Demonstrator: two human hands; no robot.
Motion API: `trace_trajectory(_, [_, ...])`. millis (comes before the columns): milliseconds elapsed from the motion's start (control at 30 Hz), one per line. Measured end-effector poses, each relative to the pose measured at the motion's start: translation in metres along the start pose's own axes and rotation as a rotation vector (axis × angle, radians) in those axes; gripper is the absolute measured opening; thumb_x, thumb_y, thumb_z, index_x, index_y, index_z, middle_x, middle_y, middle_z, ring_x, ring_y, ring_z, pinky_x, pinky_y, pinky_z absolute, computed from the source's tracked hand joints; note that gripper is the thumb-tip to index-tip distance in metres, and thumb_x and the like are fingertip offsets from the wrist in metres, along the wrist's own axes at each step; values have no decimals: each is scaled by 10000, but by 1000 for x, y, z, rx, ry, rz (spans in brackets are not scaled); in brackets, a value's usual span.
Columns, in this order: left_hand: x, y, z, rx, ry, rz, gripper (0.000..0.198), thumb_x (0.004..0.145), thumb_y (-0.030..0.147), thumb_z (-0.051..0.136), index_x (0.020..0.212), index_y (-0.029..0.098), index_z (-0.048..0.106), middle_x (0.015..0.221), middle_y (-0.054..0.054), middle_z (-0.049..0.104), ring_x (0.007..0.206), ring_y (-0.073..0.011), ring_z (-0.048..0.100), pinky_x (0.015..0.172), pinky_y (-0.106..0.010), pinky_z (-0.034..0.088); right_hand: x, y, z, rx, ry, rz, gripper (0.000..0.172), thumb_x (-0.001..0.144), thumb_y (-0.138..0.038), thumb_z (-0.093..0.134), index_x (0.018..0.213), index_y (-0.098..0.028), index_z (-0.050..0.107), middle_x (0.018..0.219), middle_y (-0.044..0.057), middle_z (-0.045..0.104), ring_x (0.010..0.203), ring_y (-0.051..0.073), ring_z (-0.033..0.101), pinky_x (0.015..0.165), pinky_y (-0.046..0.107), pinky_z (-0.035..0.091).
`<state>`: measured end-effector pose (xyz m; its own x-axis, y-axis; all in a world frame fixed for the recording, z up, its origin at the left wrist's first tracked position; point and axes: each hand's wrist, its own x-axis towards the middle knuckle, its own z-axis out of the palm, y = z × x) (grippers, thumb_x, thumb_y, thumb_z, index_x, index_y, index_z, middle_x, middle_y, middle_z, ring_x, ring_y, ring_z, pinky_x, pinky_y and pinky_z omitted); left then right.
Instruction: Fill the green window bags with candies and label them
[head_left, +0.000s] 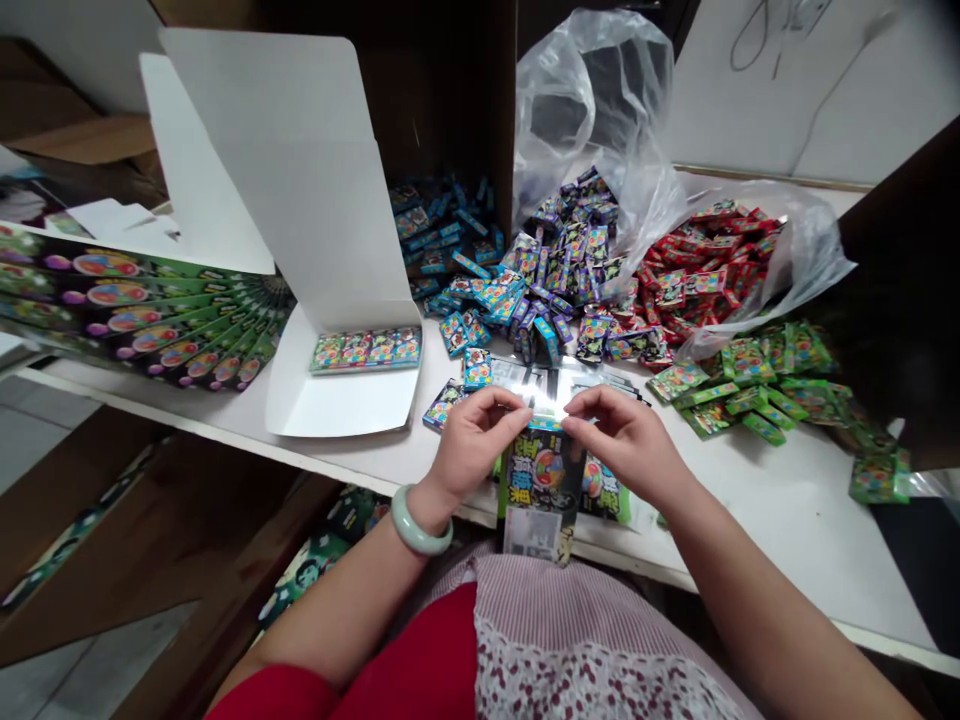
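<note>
My left hand (477,438), with a pale green bangle (421,522) on its wrist, pinches the left side of the top of a black printed packet (541,490). At the other side of that same top, thumb and forefinger of my right hand (628,436) are pinched together. Hanging over the table's front edge, the packet shows large yellow characters and a round picture of coloured candies. Part of another green-edged packet (606,490) lies behind it to the right. Just beyond my fingers are flat clear-and-black bags (600,378).
Heaps of small blue boxes (487,290), purple boxes (566,250), red boxes (701,280) and green boxes (750,385) cover the table's back. Clear plastic bags (637,90) stand around some. Left is an open white carton (337,400) holding a row of small boxes (366,350).
</note>
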<state>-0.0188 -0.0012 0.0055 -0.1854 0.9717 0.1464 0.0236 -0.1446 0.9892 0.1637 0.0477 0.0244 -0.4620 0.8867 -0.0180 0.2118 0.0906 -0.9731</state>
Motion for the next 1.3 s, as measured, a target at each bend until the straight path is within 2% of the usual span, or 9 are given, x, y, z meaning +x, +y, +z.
trace_trajectory(133, [3, 6, -1, 10, -27, -14, 104, 785, 227, 677, 736, 164, 609, 729, -4, 601, 661, -108, 535, 603, -228, 441, 6, -5, -2, 22, -61, 41, 140, 786, -313, 670, 799, -190, 604, 744, 0, 627, 623, 119, 585, 564, 259, 473])
trace_trajectory(233, [2, 6, -8, -2, -136, 45, 133, 815, 235, 656, 717, 165, 599, 756, -20, 606, 725, -131, 563, 673, -262, 468, 3, -7, -5, -1, -115, 34, 149, 806, -331, 659, 768, -192, 623, 740, 12, 634, 659, 138, 588, 593, 275, 478])
trace_trajectory(400, [-6, -2, -20, 5, -263, 138, 123, 885, 286, 608, 813, 191, 639, 912, -64, 654, 884, -174, 617, 801, -327, 504, -14, -2, -7, -91, -108, -123, 131, 865, -336, 616, 834, -218, 661, 884, 58, 655, 816, 189, 620, 665, 316, 512])
trace_trajectory(600, [-14, -15, -15, 56, -215, 130, 86, 851, 216, 651, 935, 208, 637, 924, -47, 634, 878, -164, 611, 765, -288, 512, -30, 16, 2, -342, 54, -388, 99, 893, -189, 563, 935, -249, 629, 958, 66, 633, 910, 203, 617, 780, 363, 515])
trace_trajectory(867, [-10, -19, -12, 180, -163, 171, 92, 861, 227, 636, 950, 212, 651, 931, -40, 641, 902, -177, 608, 793, -281, 508, -30, 18, 9, -205, 142, -389, 165, 918, -191, 510, 1037, -258, 603, 1029, 57, 645, 1024, 188, 594, 902, 375, 482])
trace_trajectory(967, [-4, -26, -12, 235, -136, 172, 96, 867, 247, 624, 957, 229, 652, 951, -28, 640, 923, -180, 602, 801, -279, 499, -26, 34, -20, -157, 84, -285, 200, 912, -256, 529, 1096, -255, 607, 1117, 57, 647, 1080, 179, 589, 930, 359, 475])
trace_trajectory(1100, [2, -31, -10, 255, -106, 144, 77, 860, 267, 627, 928, 237, 646, 932, -19, 641, 871, -172, 606, 743, -266, 497, -30, 74, -90, -520, 317, 111, 169, 876, -291, 543, 944, -212, 677, 1001, 59, 663, 899, 176, 616, 808, 320, 479])
trace_trajectory(1167, [4, -31, -7, 252, -113, 142, 76, 854, 270, 629, 920, 237, 646, 914, -15, 640, 851, -168, 605, 727, -261, 496, -34, 92, -117, -612, 333, 210, 132, 821, -276, 597, 838, -197, 701, 904, 59, 655, 755, 172, 590, 742, 322, 457])
trace_trajectory(1300, [5, -29, -2, 255, -117, 141, 80, 849, 282, 628, 914, 240, 647, 901, -16, 641, 838, -170, 604, 718, -268, 499, -38, 110, -131, -635, 274, 270, 94, 741, -299, 673, 746, -213, 709, 797, 26, 635, 647, 152, 535, 637, 283, 403])
